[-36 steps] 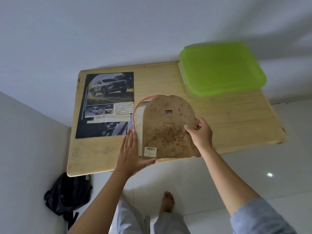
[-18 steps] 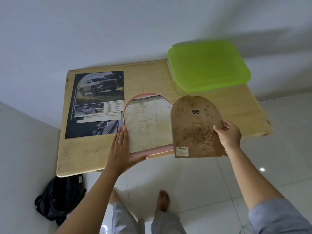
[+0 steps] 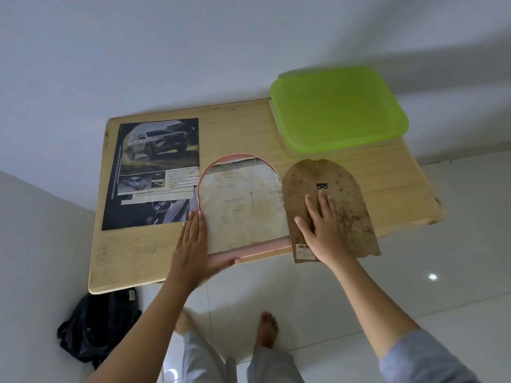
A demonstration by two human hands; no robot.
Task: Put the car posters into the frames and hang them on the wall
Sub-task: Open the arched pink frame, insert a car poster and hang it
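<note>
Frame's open on the table point(image 3: 249, 128), lying face down, and this is the unpacking step. The left hand point(image 3: 193, 244) lies flat on the pink arched frame point(image 3: 250, 251) at its near left corner, fingers point(image 3: 193, 225) straight and together, thumb hooked at the bottom edge, pinning it. The right hand point(image 3: 320, 225) lies palm down on the brown backing board point(image 3: 348, 205), fingers spread, gripping nothing; the board sits just beside the frame, its near end hanging off the table edge.

Inside the frame a stained paper insert point(image 3: 243, 211) fills the opening. I'd say that has to come out next, then the car poster point(image 3: 154, 172), lying flat just left of the frame, goes in. It's rectangular and the opening arched, so the fit may need care.

Count: one poster, one frame, one backing board, one insert, one green-lidded container point(image 3: 337, 109) at the far right, one black bag point(image 3: 96, 324) on the floor.
</note>
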